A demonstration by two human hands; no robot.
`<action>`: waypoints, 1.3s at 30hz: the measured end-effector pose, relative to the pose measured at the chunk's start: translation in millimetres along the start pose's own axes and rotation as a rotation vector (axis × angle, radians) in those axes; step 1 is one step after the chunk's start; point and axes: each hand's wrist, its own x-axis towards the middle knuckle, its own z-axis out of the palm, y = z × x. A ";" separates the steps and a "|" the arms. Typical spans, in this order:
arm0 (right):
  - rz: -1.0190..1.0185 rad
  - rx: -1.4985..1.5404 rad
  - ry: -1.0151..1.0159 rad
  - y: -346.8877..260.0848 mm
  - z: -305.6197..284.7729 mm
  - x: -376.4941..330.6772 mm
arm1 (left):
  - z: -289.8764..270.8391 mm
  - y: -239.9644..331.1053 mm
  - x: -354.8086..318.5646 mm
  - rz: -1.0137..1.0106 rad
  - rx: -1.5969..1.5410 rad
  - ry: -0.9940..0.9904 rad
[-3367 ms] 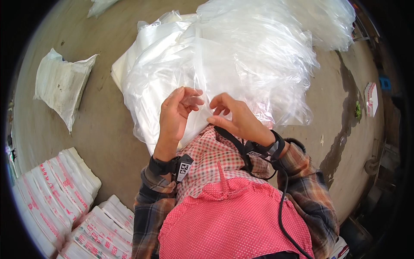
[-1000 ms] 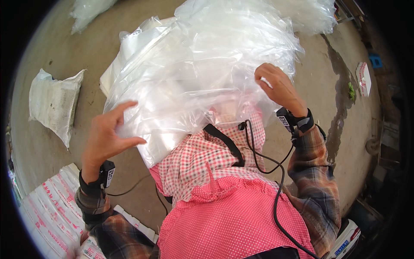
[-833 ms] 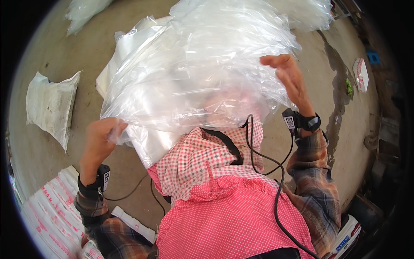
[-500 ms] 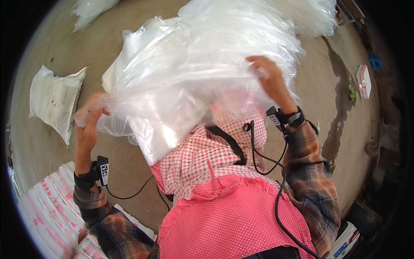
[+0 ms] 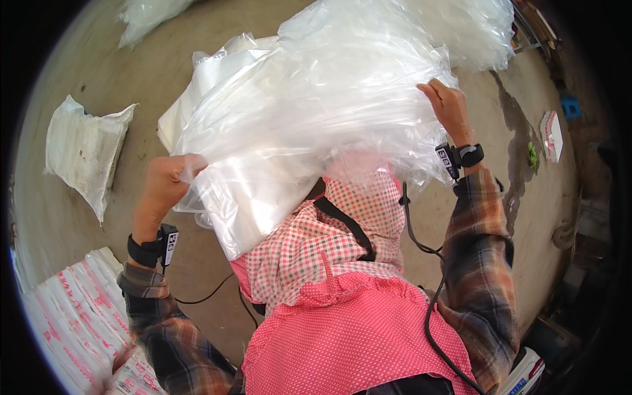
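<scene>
A heap of clear plastic bags (image 5: 329,85) lies across my lap and stretches away from me. My left hand (image 5: 172,181) is closed on the near left corner of the top plastic bag (image 5: 263,155). On the other side, my right hand (image 5: 449,105) pinches the right part of the clear plastic, its fingers bent over the edge. Between my hands the sheet lies fairly flat over the pile. Under it, a smoother stack of white plastic (image 5: 240,214) hangs over my checked apron (image 5: 289,237).
On the floor at left lies a whitish sack (image 5: 89,145). Packs of white bags with red print (image 5: 82,316) are stacked at lower left. More clear plastic (image 5: 477,29) lies at the far right. A white and red box (image 5: 551,135) and a blue stool (image 5: 570,106) stand farther right.
My right hand has moved right and slightly outward; my left hand has shifted right and lower. The plastic sheet, raised and billowing before, now lies flatter on the heap.
</scene>
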 end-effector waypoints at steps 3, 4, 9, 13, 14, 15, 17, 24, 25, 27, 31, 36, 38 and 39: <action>0.216 -0.113 0.137 30.1 -1.0 -33.4 | 12.2 -11.8 -14.3 0.072 0.292 0.142; 0.322 -0.116 0.203 33.1 -6.2 -42.7 | 14.5 -18.1 -20.7 0.041 0.425 0.219; 0.177 -0.157 0.002 -15.8 -50.0 -43.9 | -5.4 -57.6 -17.8 -0.231 0.595 0.068; -0.147 0.541 -0.219 -153.2 -39.7 -17.8 | -50.8 -31.2 90.2 0.104 0.526 0.114; -0.311 0.703 -0.487 -191.3 -22.6 -10.7 | -53.8 -4.2 126.7 0.070 0.342 0.066; -0.533 0.785 -0.600 -226.9 5.3 -0.7 | -51.1 30.3 150.0 -0.026 -0.069 -0.016; -0.612 0.500 -0.734 -262.1 62.4 23.7 | -12.5 116.1 196.0 0.575 -0.056 0.211; 0.273 0.437 0.026 -6.8 136.4 103.2 | 39.9 136.7 80.3 0.579 -0.056 0.024; 0.442 0.355 0.178 45.2 131.8 99.3 | 31.8 98.8 60.3 0.369 -0.124 -0.014; 0.719 0.332 0.201 124.4 124.0 58.4 | 22.5 22.7 16.7 0.018 -0.305 0.155; 1.266 0.840 -0.196 176.3 112.2 -126.1 | 91.0 -68.7 -72.1 -0.975 -0.664 0.329; 1.072 0.611 -0.456 185.0 71.6 -277.8 | 172.5 -105.3 -116.9 -1.126 -0.878 0.306; 1.369 0.636 -0.165 198.7 32.2 -261.8 | 161.3 -108.7 -108.7 -1.004 -0.730 0.456; 1.325 0.568 -0.027 203.5 11.3 -238.5 | 151.0 -104.9 -101.2 -0.834 -0.484 0.611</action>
